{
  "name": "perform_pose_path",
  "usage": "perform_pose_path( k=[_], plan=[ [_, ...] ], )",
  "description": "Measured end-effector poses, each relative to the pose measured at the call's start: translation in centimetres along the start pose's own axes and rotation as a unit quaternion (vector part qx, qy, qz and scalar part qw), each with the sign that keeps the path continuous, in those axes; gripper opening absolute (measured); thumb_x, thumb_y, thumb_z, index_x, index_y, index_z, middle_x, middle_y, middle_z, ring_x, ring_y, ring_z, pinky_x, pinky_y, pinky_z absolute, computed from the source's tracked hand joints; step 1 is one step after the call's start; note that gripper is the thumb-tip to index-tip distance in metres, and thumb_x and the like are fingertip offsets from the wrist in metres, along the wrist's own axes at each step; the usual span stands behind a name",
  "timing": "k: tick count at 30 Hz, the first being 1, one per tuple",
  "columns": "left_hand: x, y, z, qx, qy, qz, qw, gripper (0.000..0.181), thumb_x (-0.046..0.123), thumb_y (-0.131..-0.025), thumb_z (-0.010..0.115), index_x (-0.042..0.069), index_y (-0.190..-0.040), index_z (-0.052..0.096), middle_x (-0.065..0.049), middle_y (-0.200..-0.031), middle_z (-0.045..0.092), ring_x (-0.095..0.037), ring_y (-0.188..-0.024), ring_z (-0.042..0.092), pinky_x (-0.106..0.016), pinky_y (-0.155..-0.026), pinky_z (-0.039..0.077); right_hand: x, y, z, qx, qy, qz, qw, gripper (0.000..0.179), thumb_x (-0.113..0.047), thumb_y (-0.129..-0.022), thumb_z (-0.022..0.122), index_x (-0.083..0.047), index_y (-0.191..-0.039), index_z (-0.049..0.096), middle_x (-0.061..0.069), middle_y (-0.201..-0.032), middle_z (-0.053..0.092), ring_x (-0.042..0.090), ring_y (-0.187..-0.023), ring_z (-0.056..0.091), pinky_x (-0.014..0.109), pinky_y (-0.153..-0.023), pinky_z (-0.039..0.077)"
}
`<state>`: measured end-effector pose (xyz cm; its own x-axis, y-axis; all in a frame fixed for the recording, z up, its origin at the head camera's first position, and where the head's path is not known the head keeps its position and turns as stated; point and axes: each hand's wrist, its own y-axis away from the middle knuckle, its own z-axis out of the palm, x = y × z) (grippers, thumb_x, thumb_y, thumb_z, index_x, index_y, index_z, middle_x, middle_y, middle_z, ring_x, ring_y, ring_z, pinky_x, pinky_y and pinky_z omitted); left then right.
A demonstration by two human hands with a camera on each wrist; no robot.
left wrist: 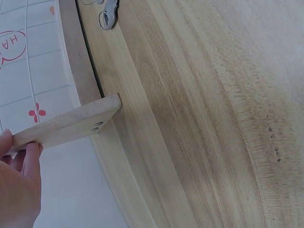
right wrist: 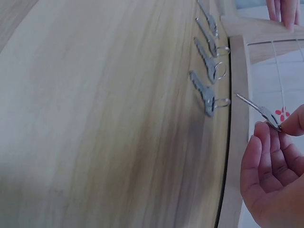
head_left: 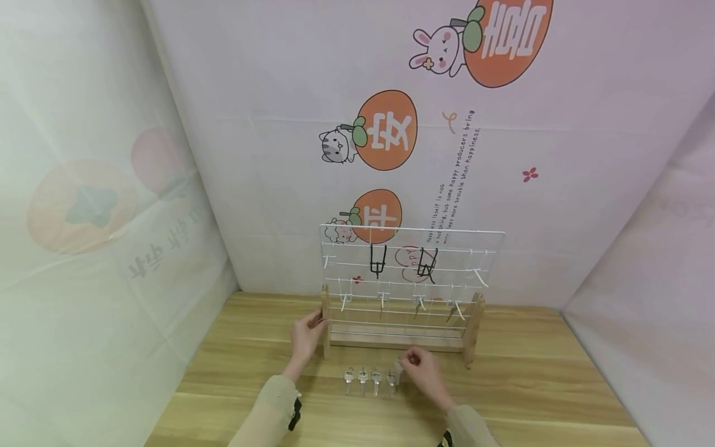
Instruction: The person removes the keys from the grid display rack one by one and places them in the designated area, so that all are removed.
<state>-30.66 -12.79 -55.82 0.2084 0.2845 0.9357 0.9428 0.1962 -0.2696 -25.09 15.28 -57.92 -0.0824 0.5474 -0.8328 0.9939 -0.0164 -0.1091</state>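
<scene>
A white wire rack (head_left: 447, 231) stands on a wooden base, with white hooks and two black hooks on its grid. My left hand (head_left: 304, 337) grips the left wooden post (left wrist: 71, 121) of that rack, thumb on one side and fingers on the other. Between thumb and fingertips, my right hand (head_left: 426, 372) pinches a key (right wrist: 267, 116) by its head, the blade pointing away from the palm. Several silver keys with rings lie in a row on the table in front of the rack, the nearest key (right wrist: 207, 97) just left of the held one.
Narrow grey shapes that look like keys hang at some lower white hooks (head_left: 420, 302). The wood-grain table (head_left: 536, 372) meets a printed cloth backdrop (head_left: 279, 186) behind the rack, with cloth walls at left and right.
</scene>
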Motion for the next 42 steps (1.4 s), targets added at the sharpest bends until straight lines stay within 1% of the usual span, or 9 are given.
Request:
perform_pose_path(
  k=[4, 7, 17, 21, 24, 31, 37, 42],
  plan=[
    [0.1, 0.0, 0.0, -0.001, 0.004, 0.002, 1.0, 0.033, 0.0, -0.086, 0.073, -0.009, -0.117, 0.066, -0.029, -0.115, 0.069, -0.041, -0.103, 0.071, -0.033, -0.084, 0.064, 0.4, 0.1, -0.2, -0.009, 0.02, 0.005, 0.9998, 0.004, -0.005, -0.082, 0.067, -0.003, -0.085, 0.067, 0.003, -0.074, 0.063, 0.005, -0.062, 0.046, 0.013, -0.049, 0.039],
    [0.1, 0.0, 0.0, 0.0, 0.004, 0.007, 1.0, 0.033, 0.0, -0.085, 0.073, -0.009, -0.116, 0.066, -0.029, -0.115, 0.069, -0.041, -0.102, 0.072, -0.033, -0.084, 0.064, 0.7, 0.2, -0.2, -0.02, 0.023, 0.014, 0.9994, 0.004, -0.006, -0.082, 0.067, -0.003, -0.085, 0.067, 0.002, -0.072, 0.062, 0.005, -0.061, 0.046, 0.013, -0.048, 0.038],
    [0.1, 0.1, -0.1, -0.001, 0.005, 0.013, 0.9999, 0.034, 0.001, -0.085, 0.074, -0.009, -0.117, 0.066, -0.029, -0.115, 0.069, -0.041, -0.102, 0.072, -0.033, -0.084, 0.064, 2.3, 0.0, -0.2, -0.049, -0.003, 0.014, 0.9987, 0.003, -0.003, -0.081, 0.066, -0.001, -0.082, 0.067, 0.003, -0.07, 0.063, 0.003, -0.058, 0.048, 0.012, -0.048, 0.042],
    [0.1, 0.1, -0.1, -0.001, 0.006, 0.01, 0.9999, 0.034, 0.002, -0.085, 0.074, -0.009, -0.117, 0.066, -0.029, -0.115, 0.069, -0.041, -0.102, 0.071, -0.033, -0.084, 0.064, 2.5, 0.0, -0.4, -0.065, -0.011, 0.008, 0.9978, 0.004, -0.002, -0.082, 0.066, 0.001, -0.085, 0.069, 0.006, -0.071, 0.065, 0.002, -0.057, 0.05, 0.012, -0.048, 0.043],
    [0.1, 0.1, -0.1, 0.0, 0.006, 0.006, 1.0, 0.034, 0.002, -0.085, 0.074, -0.008, -0.117, 0.066, -0.028, -0.115, 0.069, -0.041, -0.103, 0.071, -0.033, -0.084, 0.064, 2.5, 0.1, -0.5, -0.07, -0.012, 0.0, 0.9975, 0.005, -0.001, -0.083, 0.067, 0.002, -0.086, 0.069, 0.008, -0.072, 0.067, 0.004, -0.058, 0.052, 0.013, -0.048, 0.044],
    [0.1, 0.0, 0.0, 0.001, 0.001, 0.0, 1.0, 0.034, 0.002, -0.085, 0.074, -0.008, -0.117, 0.066, -0.028, -0.115, 0.069, -0.04, -0.103, 0.072, -0.034, -0.084, 0.064, 2.5, 0.2, -0.5, -0.067, -0.007, 0.009, 0.9977, 0.005, 0.0, -0.083, 0.067, 0.002, -0.087, 0.069, 0.009, -0.075, 0.068, 0.01, -0.061, 0.057, 0.013, -0.048, 0.046],
    [0.1, 0.0, 0.0, 0.001, 0.0, -0.003, 1.0, 0.034, 0.002, -0.086, 0.074, -0.008, -0.117, 0.066, -0.028, -0.115, 0.069, -0.04, -0.102, 0.072, -0.034, -0.084, 0.064, 2.6, 0.1, -0.4, -0.057, 0.012, 0.013, 0.9982, 0.004, 0.002, -0.082, 0.065, 0.003, -0.085, 0.068, 0.007, -0.073, 0.066, 0.009, -0.06, 0.055, 0.015, -0.047, 0.046],
    [0.1, 0.0, -0.1, -0.001, 0.0, -0.01, 0.9999, 0.034, 0.002, -0.086, 0.073, -0.007, -0.118, 0.066, -0.028, -0.117, 0.069, -0.04, -0.105, 0.071, -0.034, -0.085, 0.064, 2.9, 0.0, -0.5, -0.052, 0.036, 0.003, 0.998, 0.004, 0.001, -0.081, 0.066, 0.001, -0.084, 0.068, 0.005, -0.075, 0.068, 0.008, -0.06, 0.054, 0.016, -0.047, 0.047]
  ],
)
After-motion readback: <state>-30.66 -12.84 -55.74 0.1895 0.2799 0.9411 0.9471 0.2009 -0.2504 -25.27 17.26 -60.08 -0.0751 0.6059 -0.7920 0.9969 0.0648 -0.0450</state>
